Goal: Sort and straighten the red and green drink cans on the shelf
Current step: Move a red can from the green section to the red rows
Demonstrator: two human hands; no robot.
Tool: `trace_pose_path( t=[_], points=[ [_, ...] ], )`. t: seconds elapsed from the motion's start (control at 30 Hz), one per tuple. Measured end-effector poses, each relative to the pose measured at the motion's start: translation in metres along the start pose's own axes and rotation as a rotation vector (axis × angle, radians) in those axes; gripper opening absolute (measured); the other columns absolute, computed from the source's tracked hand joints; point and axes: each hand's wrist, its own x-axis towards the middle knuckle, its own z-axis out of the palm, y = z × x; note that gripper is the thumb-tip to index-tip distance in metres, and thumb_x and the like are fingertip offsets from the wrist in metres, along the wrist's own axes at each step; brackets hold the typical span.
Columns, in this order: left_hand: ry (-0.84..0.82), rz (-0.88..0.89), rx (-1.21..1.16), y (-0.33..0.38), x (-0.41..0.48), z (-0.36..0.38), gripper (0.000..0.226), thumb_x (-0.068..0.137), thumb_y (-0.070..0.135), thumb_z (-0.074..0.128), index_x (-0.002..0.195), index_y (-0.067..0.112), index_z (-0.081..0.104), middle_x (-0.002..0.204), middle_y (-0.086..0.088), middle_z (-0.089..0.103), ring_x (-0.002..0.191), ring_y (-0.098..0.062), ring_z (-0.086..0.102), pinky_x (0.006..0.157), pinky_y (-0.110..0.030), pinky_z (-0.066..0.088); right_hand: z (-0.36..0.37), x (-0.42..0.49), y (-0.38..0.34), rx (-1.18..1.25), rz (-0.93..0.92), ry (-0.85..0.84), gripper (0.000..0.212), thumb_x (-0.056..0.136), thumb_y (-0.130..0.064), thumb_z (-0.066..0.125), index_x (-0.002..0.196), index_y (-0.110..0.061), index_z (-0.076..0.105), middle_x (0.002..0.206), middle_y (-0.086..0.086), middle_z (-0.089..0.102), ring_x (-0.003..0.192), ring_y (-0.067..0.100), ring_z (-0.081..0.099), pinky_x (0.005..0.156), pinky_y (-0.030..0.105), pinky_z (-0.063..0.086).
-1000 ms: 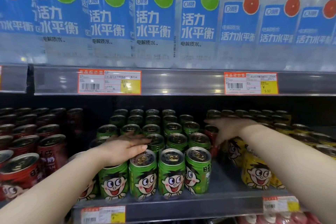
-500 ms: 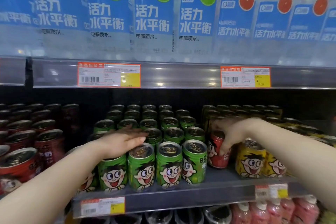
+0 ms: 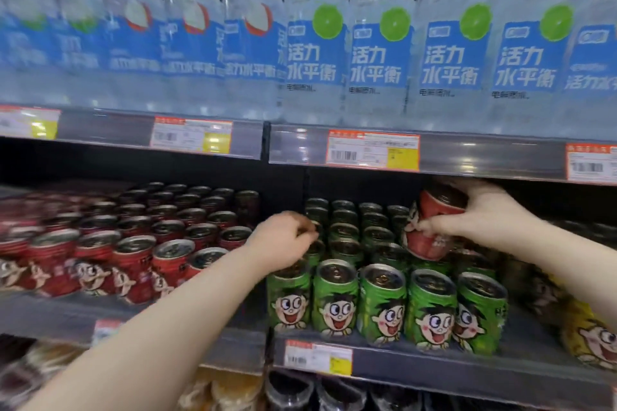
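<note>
Several green cartoon-face cans [image 3: 384, 304] stand in rows on the middle shelf [image 3: 434, 367]. To their left, rows of red cans [image 3: 133, 243] fill the neighbouring bay. My right hand [image 3: 480, 213] grips a single red can [image 3: 430, 230], lifted and tilted above the green rows, close under the upper shelf. My left hand [image 3: 283, 240] hovers with curled fingers over the front-left green cans; whether it holds or touches one I cannot tell.
Yellow cans [image 3: 587, 340] stand at the far right of the same shelf. Large water bottles [image 3: 317, 43] line the shelf above, with price tags [image 3: 372, 148] on its rail. More bottles sit on the shelf below.
My right hand has lifted the red can out from between the green and yellow cans and raised it. My left hand's fingers have curled. The view has swung left, showing more red cans.
</note>
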Motion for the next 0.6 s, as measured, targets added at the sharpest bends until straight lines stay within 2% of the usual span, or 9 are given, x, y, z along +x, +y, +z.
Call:
trace_pose_path(
  t=[0.1,0.17,0.23,0.3,0.33,0.4,0.47,0.53,0.6],
  points=[
    [0.004,-0.058,0.152,-0.047,-0.025,-0.028,0.036,0.088,0.042,0.053,0.117,0.024,0.062,0.125,-0.002,0.061,0.117,-0.022,0.054,0.099,-0.034,0.043,0.041,0.011,-0.043,-0.003,-0.109,-0.060,0.059,0.065,-0.028,0.085,0.117,-0.025,0.057,0.105,-0.004,0.059,0.097,0.012,0.055,0.087,0.020,0.039],
    [0.000,-0.098,0.218,-0.077,-0.046,-0.046,0.046,0.084,0.051,0.055,0.122,0.025,0.059,0.128,-0.003,0.058,0.120,-0.022,0.052,0.099,-0.033,0.042,0.071,0.019,-0.069,-0.010,-0.153,-0.096,0.059,0.065,-0.033,0.084,0.117,-0.025,0.056,0.109,-0.002,0.060,0.097,0.013,0.055,0.089,0.022,0.043],
    [-0.083,-0.158,0.240,-0.101,-0.070,-0.062,0.083,0.064,0.077,0.054,0.128,0.024,0.053,0.133,-0.001,0.054,0.124,-0.019,0.049,0.102,-0.032,0.039,0.099,0.027,-0.091,-0.013,-0.175,-0.116,0.069,0.064,-0.036,0.084,0.124,-0.023,0.052,0.118,0.001,0.058,0.105,0.017,0.056,0.095,0.028,0.045],
    [-0.163,-0.165,0.262,-0.120,-0.090,-0.072,0.134,0.028,0.101,0.029,0.138,0.026,0.041,0.143,0.002,0.044,0.132,-0.017,0.040,0.109,-0.035,0.033,0.124,0.035,-0.110,-0.002,-0.184,-0.126,0.078,0.063,-0.036,0.084,0.130,-0.021,0.047,0.126,0.003,0.054,0.113,0.020,0.054,0.098,0.031,0.045],
    [-0.190,-0.155,0.291,-0.129,-0.096,-0.074,0.145,0.019,0.103,0.016,0.142,0.028,0.033,0.148,0.003,0.037,0.137,-0.017,0.032,0.112,-0.038,0.028,0.135,0.039,-0.118,0.003,-0.183,-0.128,0.082,0.062,-0.036,0.084,0.133,-0.021,0.044,0.130,0.004,0.052,0.115,0.021,0.053,0.098,0.031,0.045],
    [-0.224,-0.123,0.357,-0.137,-0.102,-0.074,0.145,0.020,0.101,0.005,0.146,0.031,0.019,0.154,0.006,0.022,0.144,-0.022,0.016,0.116,-0.042,0.018,0.153,0.044,-0.132,-0.007,-0.168,-0.135,0.089,0.060,-0.039,0.084,0.136,-0.021,0.041,0.135,0.005,0.048,0.120,0.023,0.050,0.100,0.035,0.045],
    [-0.238,-0.112,0.380,-0.137,-0.106,-0.071,0.125,0.042,0.098,0.021,0.148,0.031,0.012,0.157,0.006,0.014,0.145,-0.027,0.005,0.117,-0.044,0.009,0.164,0.047,-0.142,-0.020,-0.149,-0.156,0.093,0.061,-0.039,0.084,0.139,-0.021,0.038,0.140,0.007,0.043,0.125,0.024,0.047,0.102,0.038,0.044],
    [-0.196,-0.117,0.365,-0.136,-0.106,-0.067,0.095,0.072,0.076,0.044,0.148,0.030,0.013,0.157,0.006,0.013,0.146,-0.027,0.001,0.116,-0.045,0.004,0.171,0.049,-0.148,-0.014,-0.134,-0.187,0.093,0.064,-0.037,0.083,0.142,-0.021,0.035,0.143,0.006,0.039,0.127,0.025,0.045,0.101,0.038,0.045],
    [-0.142,-0.123,0.321,-0.136,-0.103,-0.066,0.084,0.078,0.067,0.050,0.146,0.029,0.019,0.156,0.005,0.018,0.146,-0.025,0.002,0.116,-0.046,0.002,0.173,0.052,-0.152,-0.029,-0.122,-0.194,0.092,0.066,-0.038,0.081,0.143,-0.023,0.033,0.144,0.006,0.037,0.128,0.026,0.044,0.102,0.038,0.044]
  ],
)
